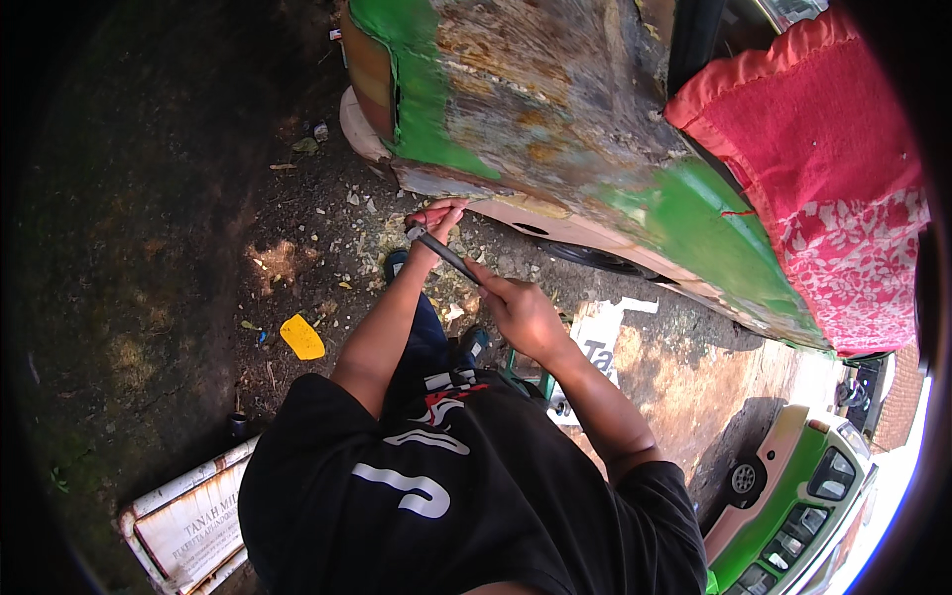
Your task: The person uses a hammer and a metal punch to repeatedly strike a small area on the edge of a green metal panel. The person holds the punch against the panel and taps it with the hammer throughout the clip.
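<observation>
My right hand [523,315] is closed round the dark handle of a hammer [448,256]. The hammer slants up and to the left, its head close to my left wrist. Beyond it, my left hand [436,216] is at the lower edge of a car body [535,109], with its fingers bent together. A thin dark line shows by those fingertips, but I cannot make out what they hold. The car's green paint is broken by a large bare patch of brown and grey, rough and streaked. A pale pink strip runs along its bottom.
A pink and red cloth [793,129] drapes over the car at right. A yellow piece [302,337] and paint chips lie on the dirt. A printed white sheet [600,342] lies right of my feet. A rusty white sign [193,516] is at lower left, a green-and-pink vehicle [783,506] at lower right.
</observation>
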### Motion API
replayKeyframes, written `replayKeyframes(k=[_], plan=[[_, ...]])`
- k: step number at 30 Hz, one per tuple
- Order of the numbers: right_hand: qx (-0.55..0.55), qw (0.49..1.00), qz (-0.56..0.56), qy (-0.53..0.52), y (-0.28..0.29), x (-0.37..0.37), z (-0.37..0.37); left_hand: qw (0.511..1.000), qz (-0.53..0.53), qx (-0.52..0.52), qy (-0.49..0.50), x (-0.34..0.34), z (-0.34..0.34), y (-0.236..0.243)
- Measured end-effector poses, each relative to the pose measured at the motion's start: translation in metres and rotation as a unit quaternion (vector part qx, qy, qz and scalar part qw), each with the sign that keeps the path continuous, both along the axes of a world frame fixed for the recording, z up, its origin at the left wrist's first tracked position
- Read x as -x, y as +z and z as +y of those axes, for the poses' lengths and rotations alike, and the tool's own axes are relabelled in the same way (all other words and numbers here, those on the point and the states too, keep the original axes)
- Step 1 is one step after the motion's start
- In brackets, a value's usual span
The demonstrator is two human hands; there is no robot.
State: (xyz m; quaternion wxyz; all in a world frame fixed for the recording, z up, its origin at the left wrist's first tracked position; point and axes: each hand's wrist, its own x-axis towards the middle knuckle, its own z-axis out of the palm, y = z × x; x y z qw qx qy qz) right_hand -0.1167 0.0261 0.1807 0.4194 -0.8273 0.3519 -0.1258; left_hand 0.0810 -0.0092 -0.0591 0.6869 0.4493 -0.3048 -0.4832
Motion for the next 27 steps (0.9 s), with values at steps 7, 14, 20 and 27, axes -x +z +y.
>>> replayKeyframes(k=[7,14,20,27], plan=[[-0.035,0.998,0.028,-0.05,0.002,0.033,0.012,0.967,-0.226,0.111,-0.033,0.011,-0.003,0.027],[-0.041,0.978,-0.031,-0.202,-0.029,0.1,0.033,0.901,-0.41,0.12,-0.08,0.027,-0.001,0.069],[-0.028,0.973,-0.022,-0.227,-0.033,0.105,0.045,0.885,-0.446,0.094,-0.1,0.028,-0.009,0.072],[0.15,0.976,-0.015,-0.157,-0.062,0.087,0.039,0.909,-0.392,0.081,-0.118,0.036,-0.005,0.072]])
